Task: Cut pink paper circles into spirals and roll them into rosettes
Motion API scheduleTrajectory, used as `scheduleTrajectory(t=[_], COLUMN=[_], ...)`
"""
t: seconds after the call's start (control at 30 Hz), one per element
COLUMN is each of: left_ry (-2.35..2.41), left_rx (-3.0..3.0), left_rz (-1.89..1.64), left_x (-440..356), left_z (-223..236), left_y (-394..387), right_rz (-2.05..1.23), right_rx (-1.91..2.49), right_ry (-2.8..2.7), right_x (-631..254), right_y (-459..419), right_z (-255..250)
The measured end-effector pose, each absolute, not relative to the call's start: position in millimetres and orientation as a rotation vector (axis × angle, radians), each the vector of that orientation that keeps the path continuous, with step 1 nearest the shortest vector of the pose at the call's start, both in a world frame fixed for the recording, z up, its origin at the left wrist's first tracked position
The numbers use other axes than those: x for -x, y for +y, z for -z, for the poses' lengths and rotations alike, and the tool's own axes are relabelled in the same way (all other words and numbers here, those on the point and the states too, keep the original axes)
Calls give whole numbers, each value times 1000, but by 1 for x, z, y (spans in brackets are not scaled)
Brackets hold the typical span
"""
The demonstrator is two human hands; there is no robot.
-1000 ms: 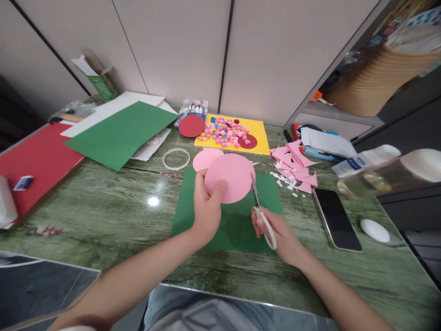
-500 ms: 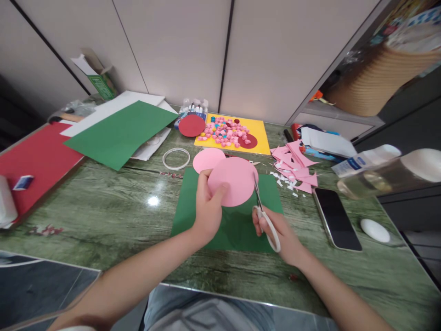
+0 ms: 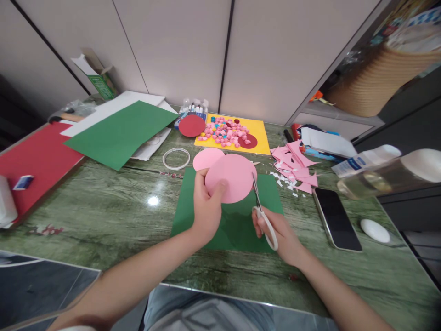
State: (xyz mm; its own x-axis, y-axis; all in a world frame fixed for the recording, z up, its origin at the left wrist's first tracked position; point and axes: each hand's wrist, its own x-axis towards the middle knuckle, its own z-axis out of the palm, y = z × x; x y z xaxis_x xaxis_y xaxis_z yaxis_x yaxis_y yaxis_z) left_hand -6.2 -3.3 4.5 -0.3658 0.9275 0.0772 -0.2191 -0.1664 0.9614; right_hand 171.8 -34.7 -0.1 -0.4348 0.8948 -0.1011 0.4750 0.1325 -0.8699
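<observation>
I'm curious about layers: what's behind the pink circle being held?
Parts of another pink circle and a green sheet show past it; whatever the held circle covers cannot be seen.

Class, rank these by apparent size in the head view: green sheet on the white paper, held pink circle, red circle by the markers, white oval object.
1. Green sheet
2. Pink circle
3. Red circle and white oval object: too alike to rank

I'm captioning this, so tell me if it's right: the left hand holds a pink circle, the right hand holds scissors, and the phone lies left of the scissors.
Wrong side for the phone: the head view shows it right of the scissors. The left hand does hold a pink circle, the right hand scissors.
</observation>
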Motion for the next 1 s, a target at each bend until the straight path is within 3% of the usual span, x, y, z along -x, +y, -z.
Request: scheduleTrajectory(t=[1.0], left_ry=[1216], left_rx=[-935], left_rz=[-1655], left_x=[7], left_z=[-6], left_y=[-3], right_rz=[-1244], right_rx=[1277], right_ry=[-1942], right_x=[-174], right_y=[-33], right_z=[0])
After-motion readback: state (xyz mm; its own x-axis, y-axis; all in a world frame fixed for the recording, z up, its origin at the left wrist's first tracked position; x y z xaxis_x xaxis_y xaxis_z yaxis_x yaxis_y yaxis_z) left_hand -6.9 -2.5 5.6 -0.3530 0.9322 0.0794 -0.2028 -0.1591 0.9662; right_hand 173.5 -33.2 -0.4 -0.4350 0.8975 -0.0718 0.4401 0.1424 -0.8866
